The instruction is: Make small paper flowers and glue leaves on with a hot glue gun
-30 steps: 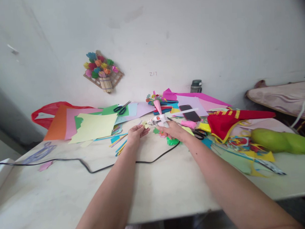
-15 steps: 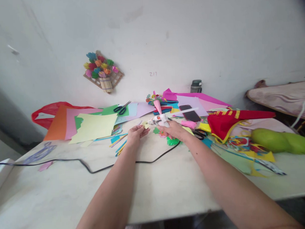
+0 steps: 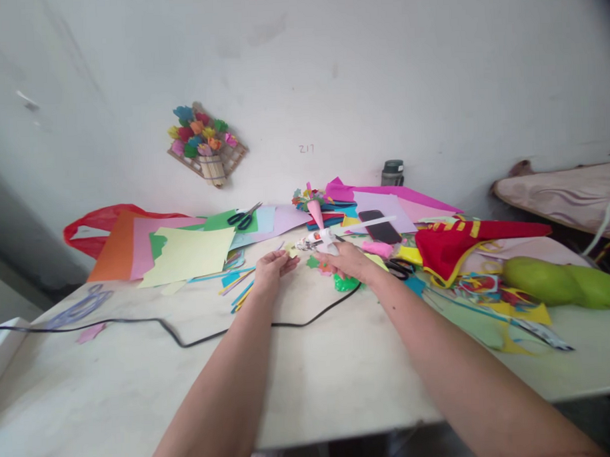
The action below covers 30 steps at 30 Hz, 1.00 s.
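Note:
My right hand [image 3: 347, 259] is closed round the grip of a white glue gun [image 3: 318, 237], with a long pale glue stick [image 3: 372, 222] poking out of its back. The gun's nozzle points left, close to a small pale-yellow piece of paper [image 3: 290, 250]. My left hand [image 3: 273, 266] pinches that piece between thumb and fingers; its exact shape is too small to tell. Below my right hand lie small green and pink paper cutouts [image 3: 313, 261] and a shiny green bundle [image 3: 344, 282]. Behind the gun stands a pink paper cone [image 3: 314, 213] topped with colourful paper flowers.
Coloured paper sheets [image 3: 190, 254] and scissors [image 3: 244, 217] lie at the back left. A black cord [image 3: 189, 342] crosses the table. To the right are a phone [image 3: 379, 226], more scissors [image 3: 400, 268], red cloth [image 3: 446, 250] and large green fruit [image 3: 562, 283]. A bottle [image 3: 392, 173] stands behind.

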### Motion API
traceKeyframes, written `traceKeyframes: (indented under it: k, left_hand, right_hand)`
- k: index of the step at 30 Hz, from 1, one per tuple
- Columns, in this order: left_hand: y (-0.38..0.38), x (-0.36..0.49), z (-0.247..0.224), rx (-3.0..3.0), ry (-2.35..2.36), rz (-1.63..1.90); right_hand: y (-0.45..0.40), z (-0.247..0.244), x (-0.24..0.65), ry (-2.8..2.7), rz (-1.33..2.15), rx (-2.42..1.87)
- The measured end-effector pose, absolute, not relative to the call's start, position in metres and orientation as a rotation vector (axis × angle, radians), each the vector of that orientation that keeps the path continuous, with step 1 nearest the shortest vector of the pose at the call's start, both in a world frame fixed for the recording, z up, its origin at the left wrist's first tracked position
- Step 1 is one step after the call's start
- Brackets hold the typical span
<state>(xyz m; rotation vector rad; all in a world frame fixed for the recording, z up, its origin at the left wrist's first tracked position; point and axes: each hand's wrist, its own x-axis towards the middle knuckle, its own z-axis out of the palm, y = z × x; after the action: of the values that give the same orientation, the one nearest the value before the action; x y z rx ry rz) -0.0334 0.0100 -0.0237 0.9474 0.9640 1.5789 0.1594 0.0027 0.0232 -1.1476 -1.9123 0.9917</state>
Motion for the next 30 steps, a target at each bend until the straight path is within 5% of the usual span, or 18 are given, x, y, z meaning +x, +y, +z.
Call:
traceKeyframes:
  k: [30]
  left_hand:
    - [0.007,-0.051,-0.007,0.816,0.839,1.785]
  right_hand:
    - [0.005,0.021,0.155,-1.818,0.940,-1.132]
